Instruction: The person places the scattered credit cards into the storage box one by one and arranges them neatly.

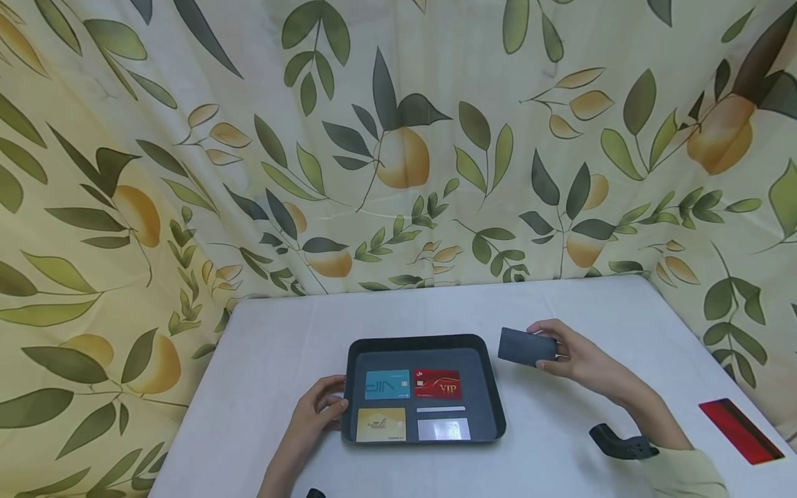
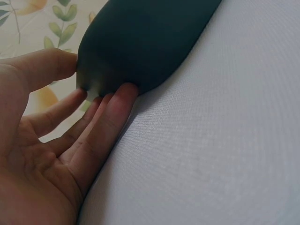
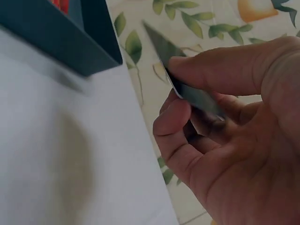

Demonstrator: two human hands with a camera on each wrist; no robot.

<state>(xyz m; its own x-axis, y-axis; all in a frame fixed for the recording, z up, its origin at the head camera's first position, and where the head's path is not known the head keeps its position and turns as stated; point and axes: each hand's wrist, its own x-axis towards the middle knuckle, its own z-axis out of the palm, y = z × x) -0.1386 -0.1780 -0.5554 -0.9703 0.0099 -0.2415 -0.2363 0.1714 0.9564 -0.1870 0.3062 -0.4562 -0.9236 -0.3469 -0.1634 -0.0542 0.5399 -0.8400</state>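
Observation:
My left hand (image 1: 316,408) is at the left side of a dark shallow tray (image 1: 500,408). Its thumb and fingertips hold the tray's edge, seen close in the left wrist view. To the right of the tray, my right hand (image 1: 573,354) pinches a plain dark grey card (image 1: 526,347) between thumb and fingers, raised above the table. Inside the tray lie a blue card (image 1: 387,384), a red VIP card (image 1: 438,384), a gold card (image 1: 381,425) and a shiny whitish card (image 1: 444,429) with a pale strip above it.
A red card with a black stripe (image 1: 741,430) lies at the right of the white-covered table (image 1: 299,332). Behind and beside the table hangs a curtain (image 1: 398,228) with leaves and fruit. A black band (image 1: 623,443) is worn on the right wrist.

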